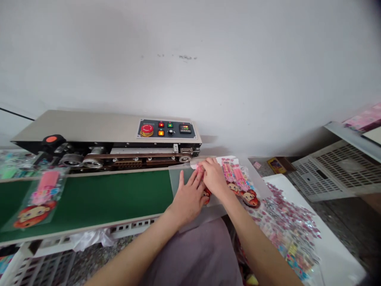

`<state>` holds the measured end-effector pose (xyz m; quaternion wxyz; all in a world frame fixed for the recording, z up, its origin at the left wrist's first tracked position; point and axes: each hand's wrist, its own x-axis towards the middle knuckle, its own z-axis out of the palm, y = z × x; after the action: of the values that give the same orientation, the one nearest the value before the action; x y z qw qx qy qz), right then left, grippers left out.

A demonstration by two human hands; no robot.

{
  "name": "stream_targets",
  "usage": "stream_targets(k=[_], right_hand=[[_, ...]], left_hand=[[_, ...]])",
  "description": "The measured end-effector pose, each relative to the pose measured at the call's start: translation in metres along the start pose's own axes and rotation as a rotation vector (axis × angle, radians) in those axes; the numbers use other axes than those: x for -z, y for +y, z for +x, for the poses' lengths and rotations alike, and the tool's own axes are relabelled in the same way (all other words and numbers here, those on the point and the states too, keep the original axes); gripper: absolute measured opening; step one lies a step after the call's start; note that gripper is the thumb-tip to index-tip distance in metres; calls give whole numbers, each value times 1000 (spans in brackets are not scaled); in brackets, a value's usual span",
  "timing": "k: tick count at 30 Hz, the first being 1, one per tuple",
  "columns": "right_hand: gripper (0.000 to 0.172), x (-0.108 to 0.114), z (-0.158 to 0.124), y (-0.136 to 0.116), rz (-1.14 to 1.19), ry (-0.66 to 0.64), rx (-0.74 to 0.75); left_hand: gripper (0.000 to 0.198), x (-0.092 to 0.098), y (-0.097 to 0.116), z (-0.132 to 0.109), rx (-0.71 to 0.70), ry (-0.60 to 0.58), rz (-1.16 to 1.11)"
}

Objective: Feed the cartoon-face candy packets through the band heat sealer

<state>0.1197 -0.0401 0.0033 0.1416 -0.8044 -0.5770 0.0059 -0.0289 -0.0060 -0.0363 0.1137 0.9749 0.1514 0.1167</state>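
My left hand (pixel 190 196) lies with its fingers spread on a clear plastic bag (pixel 177 180) at the right end of the green conveyor belt (pixel 116 198). Closed at the bag's top edge is my right hand (pixel 212 176), beside the left fingertips; what its fingers grip is hidden. Part of a red-haired cartoon figure shows under my left hand. Just to the right lie pink packs with cartoon heads (pixel 250 197). Another bagged pink item with a cartoon head (pixel 34 214) rests on the belt's left part.
Behind the belt stands a sealing machine (pixel 98 129) with a lit control panel (pixel 166 129). Many small pink packets (pixel 288 218) cover the white table (pixel 336 254) at the right. White plastic crates (pixel 324 174) stand beyond it, against the wall.
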Motion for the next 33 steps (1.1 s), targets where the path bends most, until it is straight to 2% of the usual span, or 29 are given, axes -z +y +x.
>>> stream_targets(k=[2, 4, 7, 10, 12, 14, 19, 22, 24, 27, 30, 33], right_hand=[[47, 7, -13, 8, -47, 26, 32], [51, 16, -32, 28, -143, 100, 38], [42, 22, -64, 68, -294, 216, -86], [47, 15, -88, 90, -395, 171, -182], [51, 5, -93, 85, -414, 133, -191], [51, -6, -89, 68, -405, 136, -187], [56, -23, -57, 9, -259, 173, -203], [60, -27, -44, -12, -114, 160, -216], [61, -23, -43, -11, -15, 152, -209], [58, -9, -50, 10, 76, 208, -180], [51, 5, -54, 35, 16, 251, -196], [45, 8, -51, 48, -105, 208, -204]], left_hand=[[57, -2, 0, 0, 12, 12, 15], [56, -2, -1, -1, 26, 19, 21], [56, 0, -1, -1, 36, 27, 17], [57, 4, -1, -2, 56, 32, 13], [57, 6, -2, -4, 83, 42, 22], [54, 7, -6, -9, 113, 56, 40], [51, 20, -25, -28, 193, 36, 99], [49, 37, -35, -34, 265, 36, 160], [47, 47, -35, -31, 281, 36, 162], [45, 53, -19, -14, 200, 6, 75], [47, 45, 7, 13, 82, -27, -11], [51, 27, 29, 33, 14, -60, -33]])
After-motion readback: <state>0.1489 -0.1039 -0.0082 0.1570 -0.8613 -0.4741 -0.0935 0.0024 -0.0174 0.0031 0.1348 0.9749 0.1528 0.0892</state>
